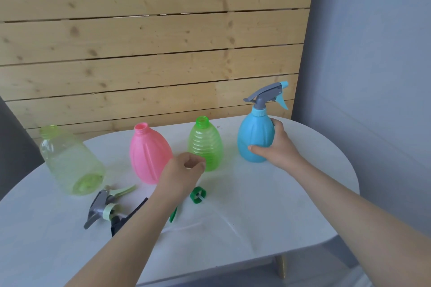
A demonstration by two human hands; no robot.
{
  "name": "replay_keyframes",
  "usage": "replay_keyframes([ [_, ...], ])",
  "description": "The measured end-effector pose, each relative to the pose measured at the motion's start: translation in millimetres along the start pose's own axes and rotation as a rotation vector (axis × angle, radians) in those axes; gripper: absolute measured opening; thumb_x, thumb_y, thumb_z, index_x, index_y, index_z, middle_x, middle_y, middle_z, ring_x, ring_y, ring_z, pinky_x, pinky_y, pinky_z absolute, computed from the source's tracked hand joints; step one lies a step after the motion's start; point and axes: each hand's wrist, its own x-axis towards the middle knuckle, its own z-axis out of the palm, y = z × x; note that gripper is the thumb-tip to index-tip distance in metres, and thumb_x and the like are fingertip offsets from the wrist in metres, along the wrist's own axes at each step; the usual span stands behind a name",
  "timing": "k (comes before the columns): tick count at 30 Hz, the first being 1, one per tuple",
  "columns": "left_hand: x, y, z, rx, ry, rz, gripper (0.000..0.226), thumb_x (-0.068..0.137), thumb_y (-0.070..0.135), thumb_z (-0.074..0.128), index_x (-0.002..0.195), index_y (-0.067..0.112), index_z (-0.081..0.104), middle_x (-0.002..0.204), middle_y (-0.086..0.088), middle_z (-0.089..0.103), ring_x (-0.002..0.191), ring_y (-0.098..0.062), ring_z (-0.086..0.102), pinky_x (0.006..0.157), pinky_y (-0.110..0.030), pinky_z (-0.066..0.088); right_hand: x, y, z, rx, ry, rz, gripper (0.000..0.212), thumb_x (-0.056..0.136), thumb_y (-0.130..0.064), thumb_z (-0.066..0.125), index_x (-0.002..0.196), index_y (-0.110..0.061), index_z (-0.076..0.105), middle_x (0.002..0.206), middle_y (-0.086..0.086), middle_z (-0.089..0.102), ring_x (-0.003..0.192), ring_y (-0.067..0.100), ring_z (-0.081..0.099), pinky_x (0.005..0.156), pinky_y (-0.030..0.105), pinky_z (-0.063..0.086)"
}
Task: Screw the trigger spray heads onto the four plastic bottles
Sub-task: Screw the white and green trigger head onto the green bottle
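A blue bottle [255,137] stands at the right of the white table [279,216] with a grey and blue trigger spray head [268,94] on its neck. My right hand [277,147] grips its lower right side. Left of it stand an open green bottle [205,144], an open pink bottle [148,156] and an open pale yellow-green bottle [70,161]. My left hand [184,172] hovers in front of the pink and green bottles, fingers curled, nothing visible in it. Loose spray heads lie in front: a grey and pale green one [102,207], a black one [127,219], and a green collar [198,194].
A wooden slat wall [151,42] rises right behind the table. A grey wall [373,53] stands at the right. Thin clear dip tubes [224,219] lie on the table near its front. The table's rounded edge runs close in front and to the right.
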Motion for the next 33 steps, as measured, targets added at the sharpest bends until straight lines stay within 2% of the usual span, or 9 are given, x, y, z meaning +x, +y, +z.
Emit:
replay_keyframes([
  [2,0.7,0.5,1.2,0.033,0.039,0.009,0.011,0.087,0.021,0.059,0.096,0.025,0.064,0.092,0.005,0.066,0.080,-0.011,0.060,0.065,-0.021,0.044,0.4,0.4,-2.8,-0.001,-0.026,0.017,0.085,0.070,-0.024,0.076,0.138,-0.025,0.024,0.132,0.004,0.045,0.114,0.024,0.048,0.081,0.034,0.043],
  [6,3.2,3.7,5.4,0.103,0.102,0.021,0.032,0.087,0.025,0.060,0.117,0.013,0.057,0.106,-0.001,0.062,0.090,-0.015,0.058,0.072,-0.025,0.039,-2.5,0.3,-3.7,-0.009,-0.036,0.010,0.087,0.069,-0.024,0.076,0.138,-0.025,0.024,0.132,0.003,0.045,0.115,0.023,0.048,0.082,0.034,0.044],
  [11,5.8,5.7,12.1,0.150,0.129,0.007,0.023,0.085,0.029,0.062,0.101,0.015,0.052,0.095,-0.001,0.059,0.093,-0.022,0.057,0.070,-0.028,0.040,-8.9,1.9,-4.6,-0.030,-0.056,0.032,0.100,0.070,-0.027,0.078,0.146,-0.024,0.013,0.143,0.005,0.036,0.129,0.026,0.040,0.100,0.042,0.042],
  [15,5.6,7.3,15.4,0.167,0.158,-0.002,0.033,0.082,0.032,0.066,0.098,0.011,0.045,0.099,-0.009,0.055,0.084,-0.025,0.052,0.056,-0.023,0.033,-24.5,-3.3,0.8,-0.092,0.185,-0.002,0.094,0.065,-0.029,0.081,0.138,-0.017,0.023,0.137,0.011,0.034,0.129,0.028,0.035,0.098,0.035,0.036],
  [19,8.7,8.8,18.0,0.100,0.208,0.016,0.056,0.080,0.032,0.070,0.119,0.010,0.036,0.125,-0.016,0.046,0.100,-0.025,0.049,0.077,-0.030,0.039,-37.3,-14.0,3.6,-0.105,0.244,-0.104,0.071,0.065,-0.028,0.081,0.119,-0.015,0.036,0.114,0.002,0.035,0.117,0.025,0.040,0.086,0.026,0.032],
  [22,17.0,11.4,20.6,0.103,0.201,0.067,0.083,0.080,0.034,0.070,0.142,0.008,0.021,0.143,-0.019,0.035,0.125,-0.030,0.042,0.093,-0.032,0.037,-42.0,-22.1,6.2,-0.032,0.183,-0.089,0.067,0.068,-0.028,0.079,0.117,-0.017,0.036,0.110,0.000,0.032,0.112,0.026,0.046,0.089,0.030,0.038],
  [25,28.7,13.8,26.6,0.094,0.179,0.094,0.092,0.079,0.037,0.070,0.147,0.008,0.015,0.149,-0.014,0.033,0.135,-0.029,0.035,0.106,-0.038,0.035,-42.9,-25.6,11.0,-0.029,0.155,-0.083,0.062,0.070,-0.029,0.078,0.115,-0.019,0.037,0.110,0.000,0.034,0.108,0.024,0.048,0.087,0.030,0.040],
  [29,37.1,14.5,32.8,0.102,0.203,0.151,0.086,0.077,0.037,0.072,0.146,0.017,0.023,0.145,-0.009,0.037,0.128,-0.023,0.041,0.093,-0.027,0.034,-43.4,-29.2,14.1,-0.053,0.141,-0.078,0.052,0.074,-0.033,0.074,0.113,-0.019,0.041,0.107,-0.001,0.041,0.096,0.017,0.051,0.078,0.027,0.038],
  [33,34.0,18.5,30.8,0.091,0.195,0.152,0.075,0.075,0.038,0.072,0.139,0.024,0.034,0.133,-0.003,0.045,0.100,-0.008,0.043,0.083,-0.023,0.032,-47.3,-31.2,15.9,-0.041,0.043,-0.095,0.040,0.079,-0.036,0.069,0.113,-0.022,0.051,0.104,-0.003,0.056,0.078,0.010,0.055,0.069,0.023,0.040],
])
